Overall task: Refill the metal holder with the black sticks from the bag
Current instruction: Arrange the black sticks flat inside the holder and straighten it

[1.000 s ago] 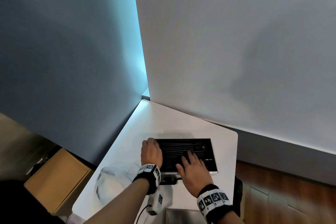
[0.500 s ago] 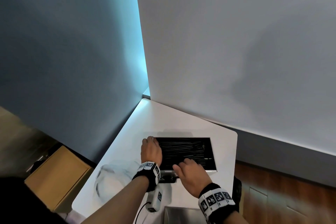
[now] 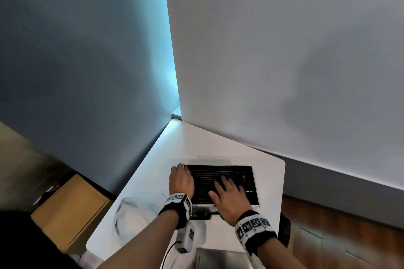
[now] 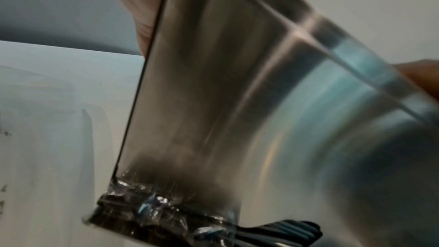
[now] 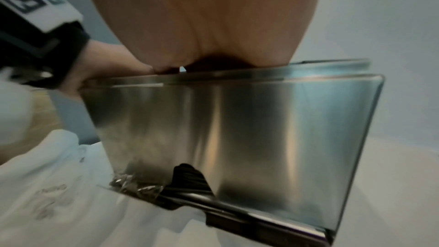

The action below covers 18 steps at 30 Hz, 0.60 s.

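my left hand (image 3: 181,181) curls over left rim of metal holder (image 3: 255,190) on white surface (image 3: 218,144). right hand (image 3: 229,195) spread flat, fingers pressing black sticks (image 3: 209,176) level inside. holder looks nearly full; clear bag (image 3: 135,214) lies slack beside, seemingly emptied. only levelling left.

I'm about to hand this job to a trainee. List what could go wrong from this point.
1. The right hand lies flat on the thin black sticks in the rectangular metal holder; pressing unevenly could leave them crossed or snap some.
2. The left hand holds the holder's left end; if it slips, the holder may slide on the white table.
3. The clear plastic bag sits near the table's edge and could be knocked off.
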Each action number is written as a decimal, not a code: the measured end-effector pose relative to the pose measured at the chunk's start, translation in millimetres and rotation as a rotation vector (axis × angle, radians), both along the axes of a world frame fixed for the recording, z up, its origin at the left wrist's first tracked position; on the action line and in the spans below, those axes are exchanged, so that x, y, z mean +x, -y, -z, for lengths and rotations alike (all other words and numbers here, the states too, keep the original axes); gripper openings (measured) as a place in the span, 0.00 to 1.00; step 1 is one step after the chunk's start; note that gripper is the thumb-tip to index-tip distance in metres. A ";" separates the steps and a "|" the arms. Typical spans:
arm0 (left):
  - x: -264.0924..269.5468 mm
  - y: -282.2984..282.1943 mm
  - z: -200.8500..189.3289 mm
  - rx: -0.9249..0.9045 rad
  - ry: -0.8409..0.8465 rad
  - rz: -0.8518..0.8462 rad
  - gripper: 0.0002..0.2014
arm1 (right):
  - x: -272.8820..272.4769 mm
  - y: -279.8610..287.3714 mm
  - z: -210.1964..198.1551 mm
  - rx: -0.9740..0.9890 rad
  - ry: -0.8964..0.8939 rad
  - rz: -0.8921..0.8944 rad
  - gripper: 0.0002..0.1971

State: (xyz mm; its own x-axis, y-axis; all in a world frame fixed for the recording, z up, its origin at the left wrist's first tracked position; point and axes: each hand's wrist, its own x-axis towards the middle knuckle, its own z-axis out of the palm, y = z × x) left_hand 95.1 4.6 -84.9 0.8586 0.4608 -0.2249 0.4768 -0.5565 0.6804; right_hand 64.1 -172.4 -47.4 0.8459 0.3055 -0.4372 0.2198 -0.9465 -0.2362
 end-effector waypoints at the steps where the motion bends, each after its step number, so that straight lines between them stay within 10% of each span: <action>1: -0.1 -0.2 -0.4 0.003 0.003 0.005 0.11 | -5.7 -0.3 -2.3 -0.003 0.020 -0.006 0.54; 18: 2.0 -0.6 -2.0 -0.007 -0.043 -0.006 0.12 | -20.6 8.5 -22.7 0.283 0.136 -0.037 0.41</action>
